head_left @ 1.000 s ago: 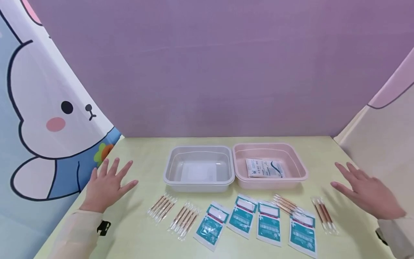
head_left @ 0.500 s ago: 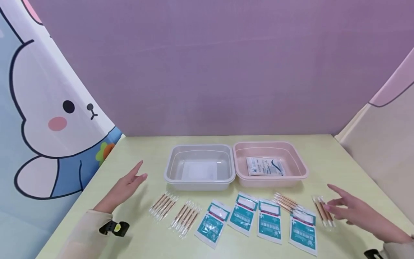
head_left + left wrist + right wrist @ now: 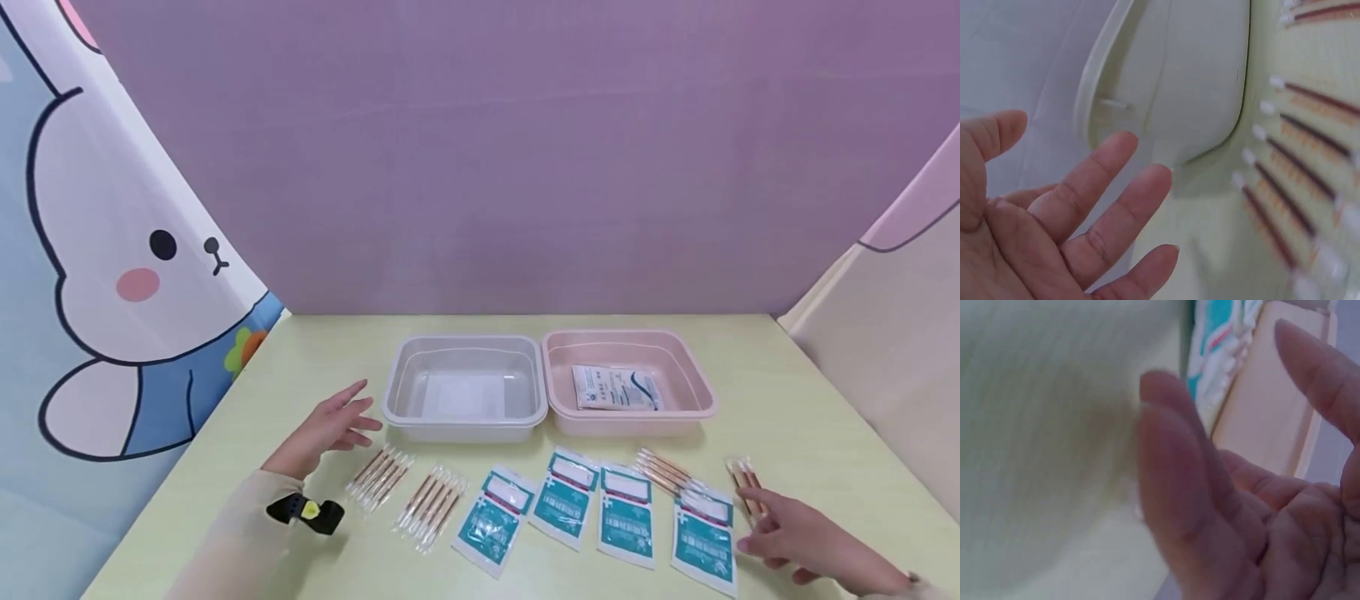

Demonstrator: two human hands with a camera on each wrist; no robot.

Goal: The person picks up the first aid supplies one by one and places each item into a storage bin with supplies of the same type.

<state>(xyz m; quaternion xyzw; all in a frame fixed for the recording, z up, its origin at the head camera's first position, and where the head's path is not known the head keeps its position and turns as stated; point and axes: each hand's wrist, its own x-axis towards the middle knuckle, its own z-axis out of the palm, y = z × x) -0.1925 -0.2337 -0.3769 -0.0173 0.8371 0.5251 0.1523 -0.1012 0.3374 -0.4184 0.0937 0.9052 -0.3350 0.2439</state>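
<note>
Rightmost swab packet [image 3: 742, 473]: clear wrap, brown-stemmed cotton swabs with white tips; lying to the near right of the pink tray [image 3: 636, 426], partly covered by the right hand. Right hand [image 3: 806, 537]: near right of the pink tray, fingers bent and thumb held apart from them, gripping nothing that shows; whether a fingertip touches the wrap cannot be told. Rightmost teal packet [image 3: 703, 542]: white-bordered, on the near side of the pink tray, beside the right thumb. Third swab packet [image 3: 666, 471]: just in front of the pink tray, its lower end over the top of that teal packet. Three further teal packets, same pattern: one [image 3: 627, 521] directly in front of the pink tray, one [image 3: 565, 500] by its near left corner, one [image 3: 491, 525] farther left. Two more swab packets, well to the near left of the pink tray: inner [image 3: 430, 510] and outer [image 3: 378, 477]. Left hand [image 3: 330, 427]: left of the pink tray, above the outer packet's far end, fingers loosely extended and spread, holding nothing; black wrist strap [image 3: 306, 512] below it. Grey tray [image 3: 465, 433]: rim to rim with the pink tray, on its left. White printed packet [image 3: 617, 388]: flat inside the pink tray. Purple backdrop [image 3: 480, 167]: behind the pink tray.
</note>
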